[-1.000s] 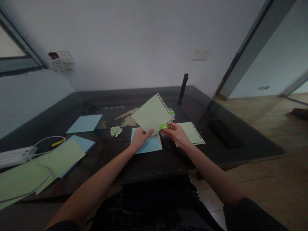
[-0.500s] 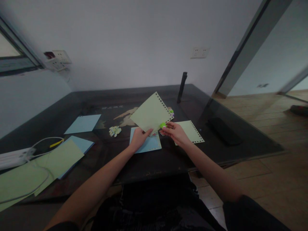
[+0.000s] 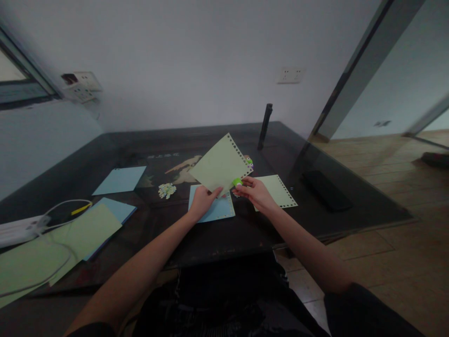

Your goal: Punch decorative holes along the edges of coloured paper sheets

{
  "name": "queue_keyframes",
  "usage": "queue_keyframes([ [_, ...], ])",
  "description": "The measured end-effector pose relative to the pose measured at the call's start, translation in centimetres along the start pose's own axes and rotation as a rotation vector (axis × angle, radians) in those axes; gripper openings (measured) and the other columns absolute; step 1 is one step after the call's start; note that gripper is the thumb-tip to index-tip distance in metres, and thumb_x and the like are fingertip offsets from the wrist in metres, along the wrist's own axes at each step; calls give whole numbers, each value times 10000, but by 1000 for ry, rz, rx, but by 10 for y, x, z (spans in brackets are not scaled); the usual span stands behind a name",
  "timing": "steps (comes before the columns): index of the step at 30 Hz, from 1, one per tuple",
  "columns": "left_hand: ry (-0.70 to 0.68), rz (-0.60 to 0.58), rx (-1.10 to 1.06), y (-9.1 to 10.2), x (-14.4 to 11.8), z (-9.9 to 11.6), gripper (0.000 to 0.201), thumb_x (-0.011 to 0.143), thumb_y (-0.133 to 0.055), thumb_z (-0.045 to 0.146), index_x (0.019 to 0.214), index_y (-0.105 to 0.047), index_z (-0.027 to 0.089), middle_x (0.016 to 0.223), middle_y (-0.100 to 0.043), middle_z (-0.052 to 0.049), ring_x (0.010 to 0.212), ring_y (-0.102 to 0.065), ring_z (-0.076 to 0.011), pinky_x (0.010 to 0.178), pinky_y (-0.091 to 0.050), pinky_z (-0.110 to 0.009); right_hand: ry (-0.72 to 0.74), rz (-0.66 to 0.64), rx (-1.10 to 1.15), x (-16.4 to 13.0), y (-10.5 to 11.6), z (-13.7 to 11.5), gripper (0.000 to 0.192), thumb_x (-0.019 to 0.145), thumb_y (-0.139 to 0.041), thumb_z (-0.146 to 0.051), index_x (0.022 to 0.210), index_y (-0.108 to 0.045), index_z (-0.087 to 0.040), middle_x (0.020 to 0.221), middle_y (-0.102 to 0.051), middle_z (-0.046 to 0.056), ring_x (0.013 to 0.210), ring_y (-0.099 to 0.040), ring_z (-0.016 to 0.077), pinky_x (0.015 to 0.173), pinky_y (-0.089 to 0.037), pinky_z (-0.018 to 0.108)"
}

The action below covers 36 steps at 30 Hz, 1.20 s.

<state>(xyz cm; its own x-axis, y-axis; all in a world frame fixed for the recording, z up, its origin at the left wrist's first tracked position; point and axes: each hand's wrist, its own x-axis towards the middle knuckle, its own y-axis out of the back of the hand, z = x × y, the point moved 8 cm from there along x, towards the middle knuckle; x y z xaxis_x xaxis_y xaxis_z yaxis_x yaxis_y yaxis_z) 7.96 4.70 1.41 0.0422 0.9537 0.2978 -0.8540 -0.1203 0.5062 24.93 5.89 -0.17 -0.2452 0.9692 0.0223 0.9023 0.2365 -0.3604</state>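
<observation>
Paper (image 3: 218,166), pale green, is held tilted above the middle of the desk (image 3: 217,241), with a row of holes along its upper right edge. The left hand (image 3: 203,202) pinches its lowest corner, thumb on top. The right hand (image 3: 258,192) has its fingers closed on a small green tool (image 3: 237,182) set at the lower right edge. Against the picture from 1 second ago, both hands keep the same grip, and the tool stays at about the same spot on that edge; the whole scene sits slightly farther left and higher, as the view has shifted a little.

A blue sheet (image 3: 217,214) lies partly under the left hand, a green sheet (image 3: 278,188) with holes along 2 edges lies beside the right hand, and scraps (image 3: 166,190) sit in 1 heap to the left. A black post (image 3: 265,126) stands near the back.
</observation>
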Motion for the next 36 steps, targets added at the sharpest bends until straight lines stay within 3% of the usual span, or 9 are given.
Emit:
queue_keyframes([
  [8, -33, -13, 43, -2, 1, -3, 287, 810, -559, 360, 836, -718, 122, 821, -738, -75, 700, -658, -195, 694, -488, -287, -26, 6, 24, 2, 1, 1, 359, 536, -845, -292, 787, -614, -182, 819, -666, 31, 677, -664, 153, 713, -589, 310],
  [26, -30, -35, 53, -1, -2, 9, 240, 821, -561, 292, 773, -722, 121, 690, -728, -48, 611, -637, -165, 615, -473, -241, -28, 21, 27, 1, 2, 0, 349, 520, -853, -290, 733, -597, -186, 754, -645, 3, 650, -664, 148, 690, -576, 301],
  [36, -21, -54, 100, -3, -2, 4, 290, 831, -542, 331, 773, -728, 116, 739, -732, -73, 643, -643, -183, 653, -474, -265, -5, 27, -133, 1, 4, -3, 303, 570, -814, -337, 745, -615, -189, 770, -662, 19, 694, -636, 144, 560, -480, 244],
])
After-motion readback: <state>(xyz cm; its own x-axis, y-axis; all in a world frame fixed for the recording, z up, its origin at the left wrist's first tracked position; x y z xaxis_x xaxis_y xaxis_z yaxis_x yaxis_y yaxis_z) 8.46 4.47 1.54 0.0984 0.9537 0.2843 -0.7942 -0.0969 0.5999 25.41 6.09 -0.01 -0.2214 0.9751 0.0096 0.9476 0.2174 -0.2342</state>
